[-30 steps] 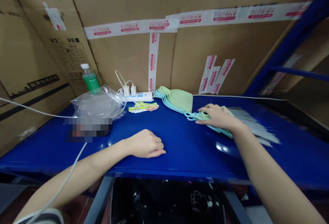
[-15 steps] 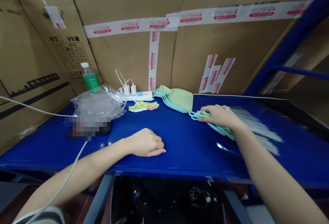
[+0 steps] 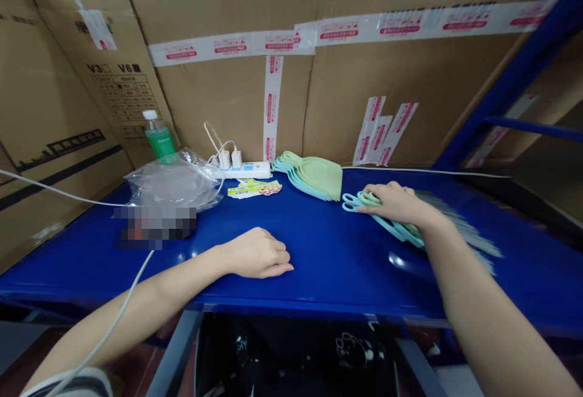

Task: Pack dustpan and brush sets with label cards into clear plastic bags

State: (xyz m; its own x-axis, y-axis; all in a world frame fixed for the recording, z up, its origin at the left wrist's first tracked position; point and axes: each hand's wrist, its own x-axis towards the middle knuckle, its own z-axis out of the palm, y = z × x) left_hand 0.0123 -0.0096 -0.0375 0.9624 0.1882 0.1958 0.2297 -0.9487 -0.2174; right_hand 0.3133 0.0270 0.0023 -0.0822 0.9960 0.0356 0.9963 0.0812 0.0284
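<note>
My right hand [image 3: 396, 206] is closed on a small stack of pale green and light blue dustpans [image 3: 398, 231] at the right of the table. Their looped handles [image 3: 353, 203] stick out to the left of my fingers. Under and behind that hand lies a fan of thin greyish strips [image 3: 473, 239], partly hidden by my forearm. A second stack of dustpans [image 3: 321, 178], green on top and blue below, lies apart, further back and to the left. My left hand [image 3: 259, 254] rests on the table, fingers curled in, with nothing visible in it.
The blue table [image 3: 319, 288] backs onto taped cardboard [image 3: 228, 105]. A white power strip [image 3: 250, 170] with two plugs, torn labels [image 3: 255, 188], a clear plastic bag [image 3: 175, 181] and a green bottle [image 3: 159, 139] stand left. A white cable [image 3: 132, 294] crosses my left arm.
My right hand has shifted slightly to the right with the dustpans in it, covering more of the greyish strips. My left hand has stayed in place.
</note>
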